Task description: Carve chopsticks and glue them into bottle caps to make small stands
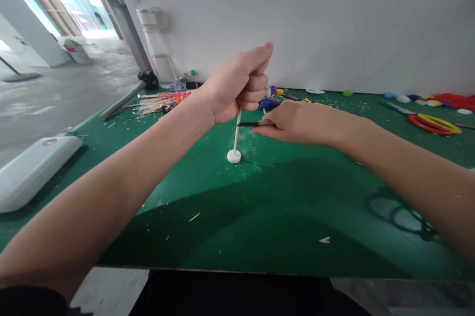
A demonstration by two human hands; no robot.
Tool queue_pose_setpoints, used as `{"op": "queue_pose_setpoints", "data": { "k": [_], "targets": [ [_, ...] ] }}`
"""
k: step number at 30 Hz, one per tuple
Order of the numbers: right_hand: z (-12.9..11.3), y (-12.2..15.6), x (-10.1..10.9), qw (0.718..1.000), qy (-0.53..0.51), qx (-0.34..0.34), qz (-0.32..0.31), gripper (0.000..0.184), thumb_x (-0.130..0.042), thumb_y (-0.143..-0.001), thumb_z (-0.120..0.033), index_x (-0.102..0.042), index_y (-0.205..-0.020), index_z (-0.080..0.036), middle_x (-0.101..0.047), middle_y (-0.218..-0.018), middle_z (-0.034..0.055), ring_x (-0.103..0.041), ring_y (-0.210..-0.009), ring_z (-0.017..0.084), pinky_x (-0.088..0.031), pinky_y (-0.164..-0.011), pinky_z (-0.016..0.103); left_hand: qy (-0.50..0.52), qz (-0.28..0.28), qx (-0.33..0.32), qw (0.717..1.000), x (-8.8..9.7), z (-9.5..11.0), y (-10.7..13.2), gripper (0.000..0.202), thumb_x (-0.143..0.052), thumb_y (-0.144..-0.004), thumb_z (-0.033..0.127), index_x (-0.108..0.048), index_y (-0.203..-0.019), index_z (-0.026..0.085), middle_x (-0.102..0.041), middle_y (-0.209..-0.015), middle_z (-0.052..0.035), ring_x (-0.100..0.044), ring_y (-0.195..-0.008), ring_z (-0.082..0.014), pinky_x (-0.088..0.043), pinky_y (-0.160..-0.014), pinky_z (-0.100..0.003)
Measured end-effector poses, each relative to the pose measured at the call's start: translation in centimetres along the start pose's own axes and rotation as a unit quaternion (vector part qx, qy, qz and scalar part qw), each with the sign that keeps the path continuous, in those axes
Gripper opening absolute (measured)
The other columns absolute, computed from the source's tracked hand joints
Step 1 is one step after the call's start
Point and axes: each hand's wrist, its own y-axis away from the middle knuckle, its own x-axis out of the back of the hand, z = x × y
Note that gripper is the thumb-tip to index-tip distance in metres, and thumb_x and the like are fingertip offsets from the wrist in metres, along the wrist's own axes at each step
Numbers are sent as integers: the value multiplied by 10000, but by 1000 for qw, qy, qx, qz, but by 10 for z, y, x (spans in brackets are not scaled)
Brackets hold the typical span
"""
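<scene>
My left hand [249, 83] is closed in a fist round the upper part of a thin wooden stick [236, 139]. The stick stands nearly upright, tilted slightly, with its lower end on a round white plastic cap [233, 158] lying on the green tabletop [297, 192]. From the right, my right hand [287, 120] grips a small knife [248, 124], its handle mostly hidden by the fingers. The dark blade points left and meets the stick just below my left fist. Pale dust and shavings lie around the cap.
At the back left are a mallet [128, 98], a bundle of sticks [159, 102] and a clear bottle [158, 54]. A white case [37, 170] lies at left. Scissors [432, 124] and coloured caps [403, 99] sit at right. Behind rises a white wall [334, 24].
</scene>
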Motion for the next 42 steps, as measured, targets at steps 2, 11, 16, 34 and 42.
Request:
{"op": "queue_pose_setpoints", "data": {
  "k": [2,11,16,34,42],
  "targets": [
    [3,-2,-2,999,-36,5,-19,594,-288,-905,-666,-609,-695,-212,-532,-589,28,-444,-495,141,-314,-526,322,-3,-6,9,1000,-1,0,1,431,-530,-910,276,-263,-580,203,-140,-485,79,-160,-349,-7,-48,-356,-155],
    [-1,6,-10,995,-95,16,-15,569,-276,-920,-645,-538,-653,-216,-471,-539,-1,-398,-478,124,-278,-509,315,127,17,53,990,2,2,-1,379,-481,-910,294,-284,-595,219,-182,-475,72,-167,-362,-18,-56,-355,-162],
    [-3,13,-13,994,58,-21,85,550,-264,-941,-587,-603,-754,-196,-580,-647,54,-494,-564,165,-247,-541,306,146,28,49,988,5,2,-4,395,-488,-889,265,-257,-571,225,-191,-444,63,-164,-346,-36,-66,-322,-180],
    [-12,4,-22,989,115,-22,85,587,-227,-959,-565,-641,-797,-180,-601,-637,46,-511,-556,159,-202,-517,291,89,20,30,995,4,3,3,385,-507,-891,252,-271,-588,225,-155,-496,79,-165,-358,-24,-73,-344,-155],
    [5,-7,-15,997,-67,29,5,570,-290,-908,-651,-515,-636,-203,-454,-520,-22,-366,-467,101,-239,-505,283,-10,-62,13,998,9,6,3,477,-622,-822,241,-226,-555,221,-170,-454,77,-182,-348,-41,-100,-330,-190]
  ]
}}
